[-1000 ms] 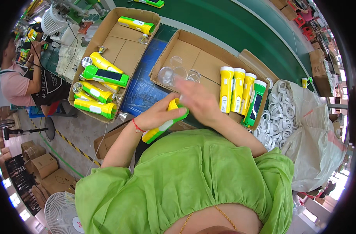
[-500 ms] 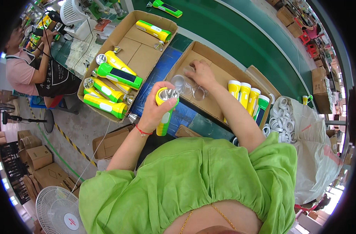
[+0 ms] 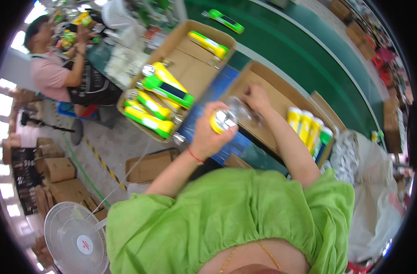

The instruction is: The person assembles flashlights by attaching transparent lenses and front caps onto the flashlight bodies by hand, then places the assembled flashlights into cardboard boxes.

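My left hand point(image 3: 207, 135) is wrapped round a yellow flashlight point(image 3: 215, 124), its silver reflector facing up. Over the right cardboard box point(image 3: 274, 86), my right hand point(image 3: 258, 98) has its fingers curled together; blur hides what they hold, if anything. Beside that hand, several clear round lenses point(image 3: 243, 112) lie in the near left part of the box. Several yellow flashlights point(image 3: 304, 125) and a green one point(image 3: 323, 142) stand at the box's right end.
A left cardboard box point(image 3: 190, 57) holds several yellow and green flashlights with loose reflectors. Another green flashlight point(image 3: 226, 21) lies on the green surface behind. White rings point(image 3: 345, 155) fill a sack at right. A co-worker point(image 3: 53, 75) sits at far left; a white fan point(image 3: 76, 239) stands lower left.
The whole view has shifted, with the scene now further right and lower. The left hand's flashlight has tipped more upright toward the view. My right hand's fingers have drawn in from the lenses.
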A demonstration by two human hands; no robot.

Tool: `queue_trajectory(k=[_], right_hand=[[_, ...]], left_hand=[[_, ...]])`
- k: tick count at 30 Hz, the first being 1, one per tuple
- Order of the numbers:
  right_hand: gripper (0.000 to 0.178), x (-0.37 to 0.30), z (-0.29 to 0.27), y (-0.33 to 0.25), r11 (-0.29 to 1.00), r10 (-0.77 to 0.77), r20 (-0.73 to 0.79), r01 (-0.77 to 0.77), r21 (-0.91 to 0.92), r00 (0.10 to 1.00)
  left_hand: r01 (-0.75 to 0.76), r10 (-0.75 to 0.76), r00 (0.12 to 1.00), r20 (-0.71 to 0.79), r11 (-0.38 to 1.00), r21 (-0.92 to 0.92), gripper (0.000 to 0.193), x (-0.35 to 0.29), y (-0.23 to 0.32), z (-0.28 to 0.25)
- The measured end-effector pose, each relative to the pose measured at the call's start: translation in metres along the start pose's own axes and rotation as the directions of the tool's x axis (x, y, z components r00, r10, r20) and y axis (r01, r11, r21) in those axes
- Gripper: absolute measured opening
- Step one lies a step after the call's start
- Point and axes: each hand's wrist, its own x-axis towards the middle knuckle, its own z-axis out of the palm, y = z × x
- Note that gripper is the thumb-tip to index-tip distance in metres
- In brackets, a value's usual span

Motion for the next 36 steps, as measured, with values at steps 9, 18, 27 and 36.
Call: queue_trajectory(k=[9,18,27,36], right_hand=[[0.038,-0.016,0.010,0.028,0.990,0.021,-0.097,-0.006,0.143,0.995],[0.035,-0.020,0.004,0.048,0.982,-0.056,-0.152,0.082,0.173,0.987],[0.031,-0.023,0.001,0.064,0.965,-0.030,-0.280,0.101,0.243,0.959],[0.044,-0.174,-0.048,-0.032,0.319,-0.201,0.183,-0.112,0.941,0.962]], left_hand=[[0.156,-0.160,0.976,0.144,0.987,0.037,0.047,-0.017,0.001,0.003],[0.122,-0.126,0.974,0.186,0.992,0.034,0.044,-0.020,-0.003,0.009],[0.044,-0.058,0.980,0.191,0.996,0.080,0.045,-0.023,0.001,0.014],[-0.178,0.081,0.918,0.389,0.959,0.220,0.054,-0.022,0.033,0.018]])
